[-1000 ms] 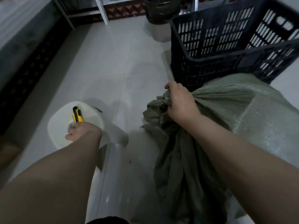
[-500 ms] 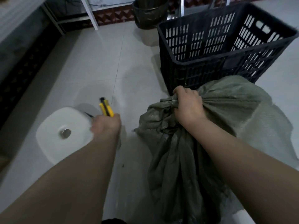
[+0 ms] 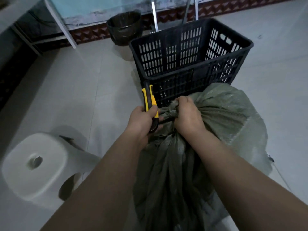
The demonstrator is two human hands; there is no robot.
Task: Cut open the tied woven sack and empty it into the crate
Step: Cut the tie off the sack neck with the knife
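Note:
A grey-green woven sack (image 3: 225, 114) lies on the tiled floor in front of me, its neck bunched and tied. My right hand (image 3: 188, 117) grips that tied neck. My left hand (image 3: 143, 120) holds a yellow and black utility knife (image 3: 149, 100) right beside the knot, its upper end pointing away from me; whether a blade is out I cannot tell. Just beyond the sack stands a black slotted plastic crate (image 3: 188, 47), which looks empty from here.
A white plastic stool (image 3: 33, 165) stands at lower left. A dark lined bin (image 3: 125, 27) sits behind the crate by the wall. White table legs (image 3: 65, 25) and metal legs (image 3: 154, 14) rise at the back. A dark patterned wall base runs along the left.
My left hand lifted the knife off the white stool and carried it right to the sack's tied neck. My right hand kept its grip on the neck.

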